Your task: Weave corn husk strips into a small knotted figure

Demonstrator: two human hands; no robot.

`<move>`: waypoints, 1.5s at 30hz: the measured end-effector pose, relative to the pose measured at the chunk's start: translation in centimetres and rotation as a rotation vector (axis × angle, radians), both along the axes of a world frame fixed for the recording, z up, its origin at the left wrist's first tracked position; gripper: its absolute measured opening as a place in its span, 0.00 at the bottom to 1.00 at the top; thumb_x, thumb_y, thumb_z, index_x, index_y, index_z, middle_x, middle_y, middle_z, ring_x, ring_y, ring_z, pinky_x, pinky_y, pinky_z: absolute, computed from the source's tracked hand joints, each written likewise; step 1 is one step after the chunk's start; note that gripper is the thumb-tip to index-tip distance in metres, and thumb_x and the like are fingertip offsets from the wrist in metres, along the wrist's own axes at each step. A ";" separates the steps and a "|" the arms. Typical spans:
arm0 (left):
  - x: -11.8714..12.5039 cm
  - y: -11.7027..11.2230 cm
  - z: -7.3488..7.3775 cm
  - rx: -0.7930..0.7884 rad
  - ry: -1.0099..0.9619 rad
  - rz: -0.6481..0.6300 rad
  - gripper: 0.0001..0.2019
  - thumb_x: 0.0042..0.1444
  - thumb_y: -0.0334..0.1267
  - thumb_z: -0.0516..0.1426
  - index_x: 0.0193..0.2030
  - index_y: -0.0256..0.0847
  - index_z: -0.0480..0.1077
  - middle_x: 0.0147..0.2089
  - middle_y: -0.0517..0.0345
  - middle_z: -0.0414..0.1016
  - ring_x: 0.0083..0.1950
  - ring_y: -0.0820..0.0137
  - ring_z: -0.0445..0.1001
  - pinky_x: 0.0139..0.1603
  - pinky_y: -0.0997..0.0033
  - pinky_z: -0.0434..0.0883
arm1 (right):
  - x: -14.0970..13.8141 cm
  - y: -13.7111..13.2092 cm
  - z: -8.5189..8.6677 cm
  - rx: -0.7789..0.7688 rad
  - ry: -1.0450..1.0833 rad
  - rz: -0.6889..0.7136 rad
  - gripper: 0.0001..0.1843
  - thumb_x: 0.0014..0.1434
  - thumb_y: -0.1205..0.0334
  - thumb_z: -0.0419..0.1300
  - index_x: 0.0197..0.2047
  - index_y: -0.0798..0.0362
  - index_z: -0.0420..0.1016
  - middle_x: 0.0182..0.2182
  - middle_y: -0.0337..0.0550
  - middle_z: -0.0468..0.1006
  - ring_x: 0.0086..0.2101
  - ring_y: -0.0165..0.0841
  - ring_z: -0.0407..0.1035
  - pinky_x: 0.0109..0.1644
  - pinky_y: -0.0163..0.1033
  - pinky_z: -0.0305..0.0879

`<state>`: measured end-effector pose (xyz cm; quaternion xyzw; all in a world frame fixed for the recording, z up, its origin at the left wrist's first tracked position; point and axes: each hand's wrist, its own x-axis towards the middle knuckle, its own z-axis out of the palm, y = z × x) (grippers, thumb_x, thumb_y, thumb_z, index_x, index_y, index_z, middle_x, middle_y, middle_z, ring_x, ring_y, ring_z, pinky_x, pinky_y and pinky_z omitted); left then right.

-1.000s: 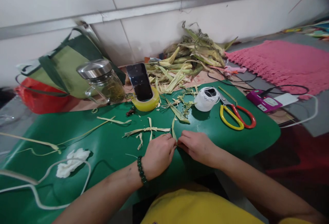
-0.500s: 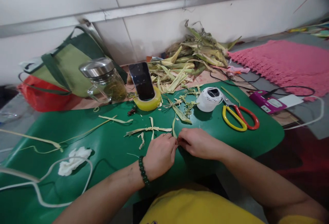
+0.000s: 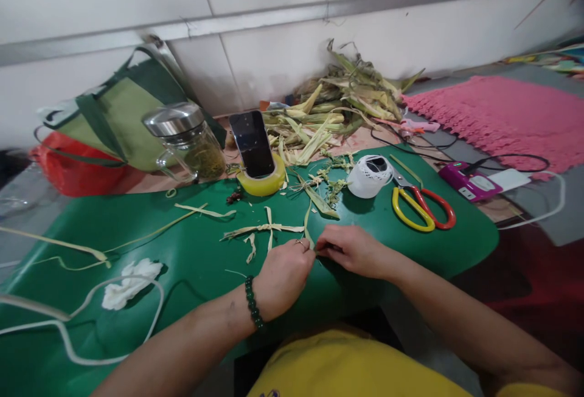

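Observation:
My left hand (image 3: 286,272), with a ring and a dark green bead bracelet (image 3: 253,303), is closed near the table's front edge. Its fingers pinch a pale green corn husk strip (image 3: 307,222) that rises from between my hands. My right hand (image 3: 351,250) is closed too, its fingertips meeting the strip's lower end beside my left fingers. Just behind my left hand lies a cross-shaped piece of knotted husk (image 3: 269,227). Red-and-yellow-handled scissors (image 3: 422,207) rest to the right, beside a white spool of string (image 3: 367,179).
A green mat (image 3: 191,290) covers the table. A phone (image 3: 252,141) leans in a yellow tape roll (image 3: 263,184), beside a glass jar (image 3: 196,151). Dried husks (image 3: 351,93) are heaped by the wall. White cable (image 3: 68,348), tissue (image 3: 131,284) and a purple power adapter (image 3: 469,182) lie around.
My right hand's fingers have shifted slightly and loosened a little from my left fingers. More of the husk strip shows between them. The view has turned slightly.

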<state>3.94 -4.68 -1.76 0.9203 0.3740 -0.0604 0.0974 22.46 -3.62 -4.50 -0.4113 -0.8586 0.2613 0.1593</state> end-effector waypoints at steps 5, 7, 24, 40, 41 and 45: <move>0.0 0.1 -0.3 0.014 -0.051 0.028 0.11 0.61 0.31 0.47 0.34 0.38 0.70 0.34 0.53 0.71 0.38 0.67 0.71 0.37 0.70 0.70 | 0.2 -0.3 -0.8 0.197 -0.095 0.064 0.09 0.63 0.65 0.52 0.36 0.54 0.73 0.30 0.41 0.72 0.28 0.28 0.64 0.28 0.33 0.50; -0.1 0.1 -0.2 -0.002 -0.066 0.048 0.11 0.61 0.32 0.48 0.34 0.38 0.70 0.34 0.53 0.71 0.38 0.67 0.72 0.38 0.69 0.70 | -0.1 -0.3 -0.7 0.223 -0.185 0.057 0.10 0.63 0.64 0.51 0.35 0.55 0.72 0.30 0.42 0.71 0.27 0.28 0.63 0.26 0.34 0.45; 0.2 0.8 0.6 -0.107 -0.063 0.223 0.10 0.60 0.34 0.48 0.36 0.38 0.70 0.38 0.51 0.73 0.42 0.63 0.72 0.41 0.65 0.69 | -1.6 1.2 1.7 -0.208 -0.097 -0.100 0.04 0.57 0.67 0.57 0.35 0.54 0.73 0.28 0.39 0.74 0.28 0.28 0.64 0.30 0.32 0.52; 0.2 0.2 0.1 0.031 -0.008 0.080 0.11 0.60 0.27 0.48 0.38 0.37 0.71 0.36 0.51 0.73 0.40 0.66 0.72 0.40 0.69 0.71 | -1.0 0.2 0.4 0.064 -0.190 0.000 0.07 0.60 0.66 0.54 0.37 0.54 0.74 0.32 0.42 0.74 0.29 0.28 0.65 0.29 0.33 0.49; 0.1 0.3 0.0 0.029 -0.023 0.081 0.11 0.60 0.28 0.47 0.37 0.37 0.70 0.36 0.51 0.72 0.40 0.66 0.72 0.40 0.68 0.71 | -0.9 0.1 0.3 0.098 -0.203 0.021 0.07 0.61 0.66 0.54 0.37 0.54 0.74 0.32 0.42 0.73 0.29 0.28 0.64 0.28 0.33 0.48; -0.2 0.7 0.2 -0.010 -0.055 0.120 0.12 0.61 0.31 0.47 0.35 0.37 0.71 0.36 0.52 0.72 0.40 0.66 0.72 0.41 0.68 0.71 | -0.8 -0.1 0.1 0.207 -0.278 0.053 0.09 0.62 0.65 0.52 0.34 0.55 0.73 0.30 0.42 0.71 0.25 0.27 0.61 0.26 0.35 0.43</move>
